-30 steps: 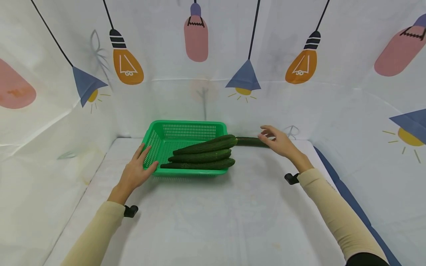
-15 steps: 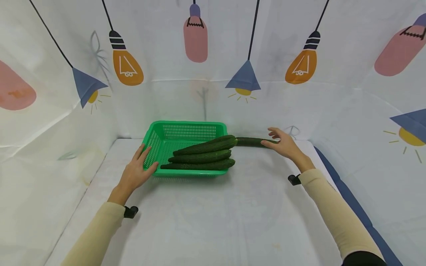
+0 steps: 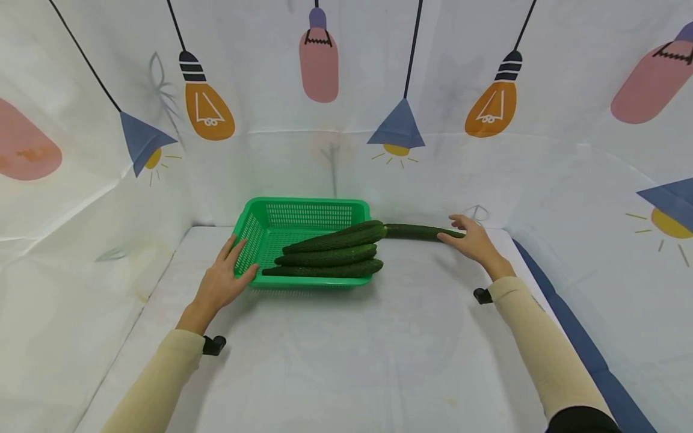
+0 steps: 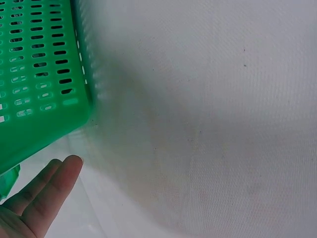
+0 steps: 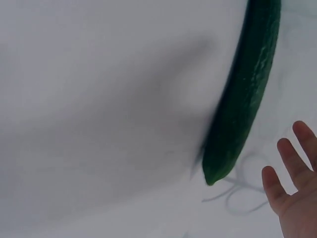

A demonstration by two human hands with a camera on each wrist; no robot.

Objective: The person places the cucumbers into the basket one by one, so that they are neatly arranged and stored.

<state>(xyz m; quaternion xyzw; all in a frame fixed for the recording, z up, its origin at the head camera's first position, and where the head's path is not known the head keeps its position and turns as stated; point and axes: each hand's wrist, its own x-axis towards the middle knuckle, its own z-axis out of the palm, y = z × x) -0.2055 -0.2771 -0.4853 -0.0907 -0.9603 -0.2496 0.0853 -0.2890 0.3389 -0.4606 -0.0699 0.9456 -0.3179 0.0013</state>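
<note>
A green perforated basket (image 3: pixel 311 201) stands toward the back of the table, with three long dark-green cucumbers (image 3: pixel 325 257) lying side by side along its front right part. Another cucumber (image 3: pixel 411 232) extends to the right from the basket's right rim. My left hand (image 3: pixel 219 285) is at the basket's left front corner, fingers straight; in the left wrist view its fingers (image 4: pixel 52 196) are spread beside the basket wall (image 4: pixel 44 121). My right hand (image 3: pixel 477 243) hovers by the loose cucumber's right end. Fingers outstretched, it holds nothing beside the cucumber tip (image 5: pixel 220 163) in the right wrist view.
A white cloth (image 3: pixel 352 349) covers the table. Behind and on both sides rise white sheets (image 3: pixel 433 180) printed with lamps and bulbs. Dark blue fabric (image 3: pixel 574 337) runs along the right table edge.
My right hand has moved to the right along the loose cucumber toward its far end, uncovering more of it. The left hand, basket and cucumbers have stayed in place.
</note>
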